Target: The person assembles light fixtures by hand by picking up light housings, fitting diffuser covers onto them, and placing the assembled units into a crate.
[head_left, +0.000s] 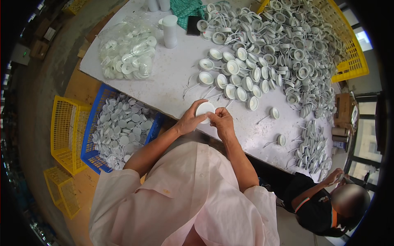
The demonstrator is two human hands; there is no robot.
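Both hands are pinching one round white cap: left hand cups its edge, right hand grips the other side, right at the near edge of the white table. Left of the table sits a blue crate of caps. Farther back on the table, a heap of wired caps and a clear bag.

Bright, even daylight fills the scene, and the pale desk is lit without harsh glare. The strongest light comes from windows at the upper right and right edge of the frame, where the panes are washed out. Shadows are soft and short, darkest under the desk's near edge. Fisheye distortion bends the desk's straight edges, and a black rim closes the corners. The centre is sharp; the far left edge is dim and smeared.
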